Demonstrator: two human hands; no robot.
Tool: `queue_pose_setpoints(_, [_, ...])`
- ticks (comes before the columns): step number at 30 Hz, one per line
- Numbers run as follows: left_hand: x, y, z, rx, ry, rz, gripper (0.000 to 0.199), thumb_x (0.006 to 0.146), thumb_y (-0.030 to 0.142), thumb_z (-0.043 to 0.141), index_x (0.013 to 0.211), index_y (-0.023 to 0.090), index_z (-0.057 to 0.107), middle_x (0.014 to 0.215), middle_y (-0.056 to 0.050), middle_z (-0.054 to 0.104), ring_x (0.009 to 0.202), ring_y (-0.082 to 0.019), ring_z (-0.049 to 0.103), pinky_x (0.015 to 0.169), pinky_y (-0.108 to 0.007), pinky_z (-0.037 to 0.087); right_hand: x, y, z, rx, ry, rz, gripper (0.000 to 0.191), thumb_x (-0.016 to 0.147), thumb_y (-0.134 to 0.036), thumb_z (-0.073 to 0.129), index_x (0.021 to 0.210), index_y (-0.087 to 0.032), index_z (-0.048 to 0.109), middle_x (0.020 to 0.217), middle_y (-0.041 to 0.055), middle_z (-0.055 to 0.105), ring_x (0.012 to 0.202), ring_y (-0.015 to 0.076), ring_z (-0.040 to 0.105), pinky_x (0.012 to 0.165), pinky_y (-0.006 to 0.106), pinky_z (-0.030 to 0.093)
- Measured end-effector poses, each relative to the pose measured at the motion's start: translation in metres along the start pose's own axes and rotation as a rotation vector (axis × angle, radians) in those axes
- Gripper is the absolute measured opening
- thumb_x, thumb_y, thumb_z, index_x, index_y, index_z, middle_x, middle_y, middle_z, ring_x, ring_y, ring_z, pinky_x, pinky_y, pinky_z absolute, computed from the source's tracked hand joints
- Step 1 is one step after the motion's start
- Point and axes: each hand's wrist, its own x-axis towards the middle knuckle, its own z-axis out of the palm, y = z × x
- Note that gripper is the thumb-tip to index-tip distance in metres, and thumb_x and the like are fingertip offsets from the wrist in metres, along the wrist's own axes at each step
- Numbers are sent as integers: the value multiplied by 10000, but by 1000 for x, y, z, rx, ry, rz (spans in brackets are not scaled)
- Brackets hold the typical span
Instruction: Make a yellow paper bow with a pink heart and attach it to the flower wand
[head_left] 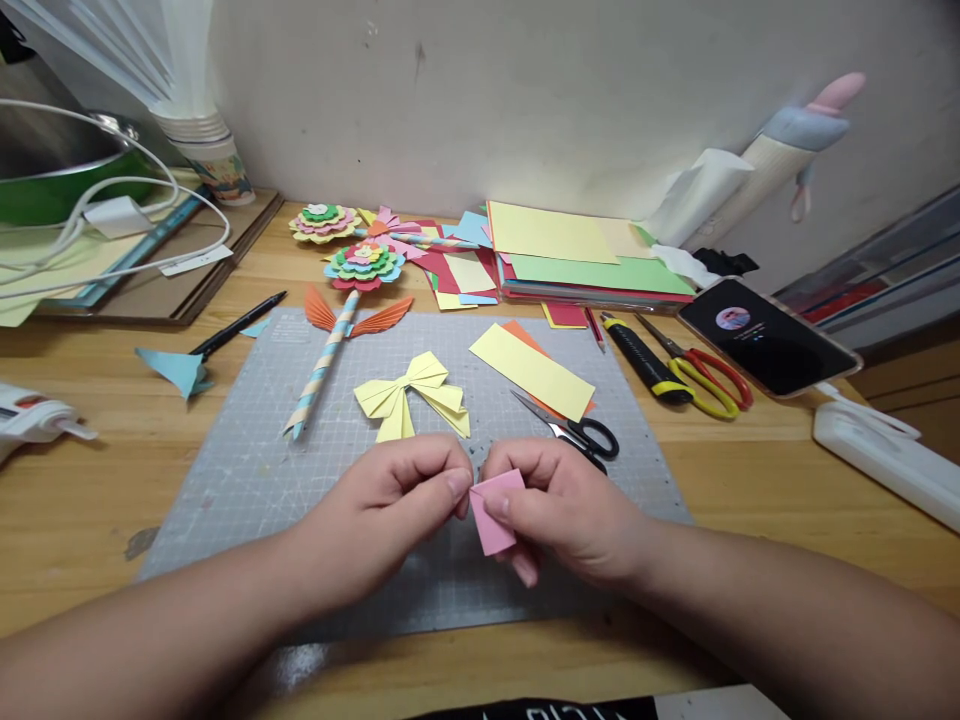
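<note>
A: Quick one. Where's the pink paper?

B: Up in the hands, above the near half of the grey cutting mat. Small piece, roughly square, short line near its upper left corner.

A: Right hand?

B: Clamped on it: thumb flat across the front, other fingers behind.

A: Left hand?

B: Thumb and curled forefinger together, tips right at that same corner. Can't tell if any paper is between them.

A: On the mat?

B: Yellow paper bow, just beyond the left hand. Black-handled scissors lie just past the right, blades pointing away to the left. Beyond those, a yellow strip on top of orange paper.

A: Left side?

B: Striped stick with a layered paper flower at the far end — pleated orange leaves partway along. Off the mat, a black pen touching a folded blue paper.

A: Right side?

B: Cutter knife, then red-and-yellow scissors beside it, phone past them.

A: Back?

B: Paper stack near the wall — yellow sheet uppermost, green showing below.
</note>
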Motion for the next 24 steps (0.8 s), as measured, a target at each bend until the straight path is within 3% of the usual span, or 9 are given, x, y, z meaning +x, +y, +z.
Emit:
queue_pose_setpoints(10, [-3,3,3,62,26,64,262,842,253,475,591,187,440,559,58,375,538,-94,325,514,-221,286,-1,-2,2,-44,-50,23,266,807,-365,634,672,-168,517,452,-65,536,370,47,468,383,143,345])
queue_pose_setpoints(15, [-5,3,6,101,123,127,259,835,228,477,583,187,435,549,57,393,532,-90,345,519,-215,308,-2,-3,4,-16,63,-88,197,799,-302,641,709,-165,532,547,-49,564,407,50,505,393,148,354])
queue_pose_setpoints(21, [-2,0,11,109,-99,42,214,800,214,498,598,155,535,606,3,545,583,-111,456,562,-227,381,-3,-4,5,-99,141,-154,183,745,-239,677,689,-166,519,573,-56,531,424,41,470,420,166,370])
queue_pose_setpoints(24, [0,-1,9,115,-115,68,222,847,213,484,704,141,639,619,10,552,587,-106,453,561,-218,373,-2,-5,6,-141,150,-148,176,734,-216,687,680,-166,526,552,-68,506,430,40,449,423,167,368])
